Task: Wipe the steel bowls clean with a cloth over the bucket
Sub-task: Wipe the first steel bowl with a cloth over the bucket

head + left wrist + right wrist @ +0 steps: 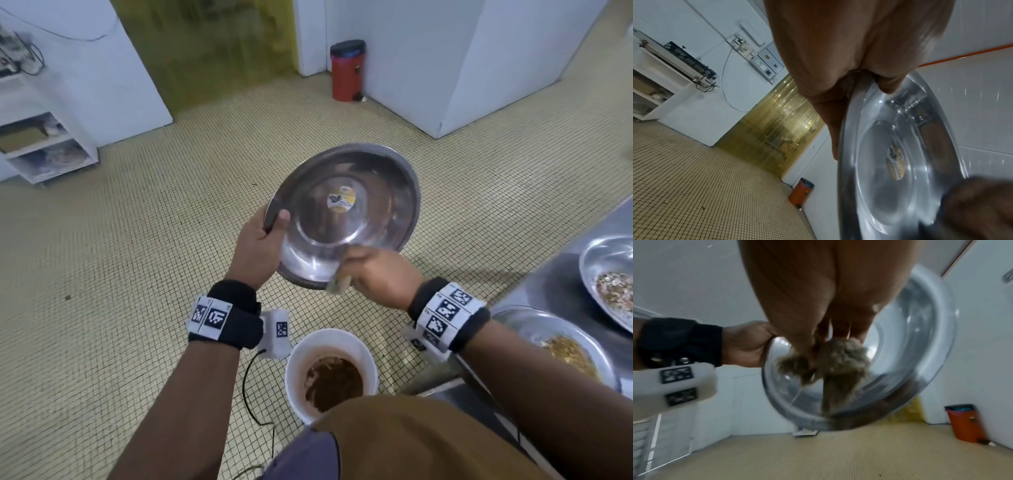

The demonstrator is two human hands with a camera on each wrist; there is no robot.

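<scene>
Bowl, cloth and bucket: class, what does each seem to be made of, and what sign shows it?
Bowl: polished steel, by its mirror-like reflections. Cloth: a fuzzy, frayed fabric wad, dull tan; the fibre cannot be told. Bucket: probably plastic, given its smooth, matt white wall.

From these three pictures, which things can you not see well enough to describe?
- Sticker in the held bowl: print too small in the head view, slanted in the left wrist view.
- Cloth: mostly hidden by the right hand in the head view, blurred in the right wrist view.
- Two bowls on the counter: the nearer bowl is hidden partly by the right arm, the farther bowl cut by the right edge.
- Bucket: near side hidden by the person's clothing.
</scene>
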